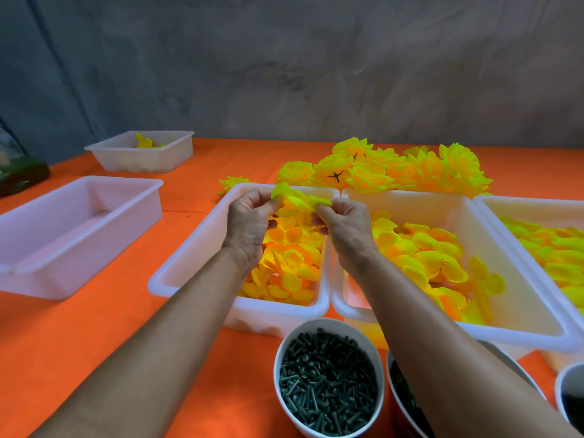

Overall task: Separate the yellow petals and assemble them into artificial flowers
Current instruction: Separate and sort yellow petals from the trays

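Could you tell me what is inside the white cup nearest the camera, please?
The white cup is filled nearly to its rim with small dark green stem pins, heaped loosely. The cup's bottom and anything beneath the heap are covered.

We seem to be at a small handicraft workbench for piecework assembly rather than in a home room: a table under a bright orange cloth (79,327) stands against a bare, mottled grey wall (316,64). On it we see shallow white plastic trays (177,267) sorting loose yellow fabric petals (290,267), a round white tub of small dark green plastic stem pins (328,384), and a heap of finished yellow artificial flowers (395,169) at the back.
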A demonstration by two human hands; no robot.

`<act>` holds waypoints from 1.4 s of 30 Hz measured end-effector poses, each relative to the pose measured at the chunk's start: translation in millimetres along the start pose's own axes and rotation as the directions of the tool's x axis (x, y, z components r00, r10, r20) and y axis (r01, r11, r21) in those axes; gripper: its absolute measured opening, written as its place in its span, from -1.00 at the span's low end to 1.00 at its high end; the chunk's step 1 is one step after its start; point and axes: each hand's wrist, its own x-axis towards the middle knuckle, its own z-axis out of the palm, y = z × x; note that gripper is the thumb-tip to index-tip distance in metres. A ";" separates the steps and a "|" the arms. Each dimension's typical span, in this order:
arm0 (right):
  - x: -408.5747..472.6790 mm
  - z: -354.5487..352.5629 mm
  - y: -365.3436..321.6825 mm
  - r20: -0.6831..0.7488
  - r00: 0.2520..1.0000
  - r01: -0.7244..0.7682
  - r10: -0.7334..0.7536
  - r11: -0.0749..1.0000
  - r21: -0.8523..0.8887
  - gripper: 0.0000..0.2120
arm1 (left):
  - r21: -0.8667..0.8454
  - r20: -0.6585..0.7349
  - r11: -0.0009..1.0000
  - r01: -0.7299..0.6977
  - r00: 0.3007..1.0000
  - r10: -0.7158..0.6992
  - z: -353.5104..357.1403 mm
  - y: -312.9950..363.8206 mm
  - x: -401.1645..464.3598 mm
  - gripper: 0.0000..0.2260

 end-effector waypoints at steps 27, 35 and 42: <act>0.2 0.4 3.2 -0.015 0.976 0.197 -0.218 0.909 -0.367 -0.91 | 0.333 0.177 0.927 -0.170 0.977 0.115 -0.6 -6.4 -7.1 -0.88; 0.2 -3.5 -1.5 -0.070 0.998 -0.009 0.007 1.000 -0.027 -0.85 | 0.271 0.106 0.954 -0.130 0.989 0.105 0.2 -9.1 -3.6 -0.79; 2.3 -3.1 0.9 -0.067 0.998 0.010 -0.017 0.995 -0.098 -0.93 | 0.257 0.132 0.955 -0.151 0.984 0.120 2.1 -6.7 -4.6 -0.84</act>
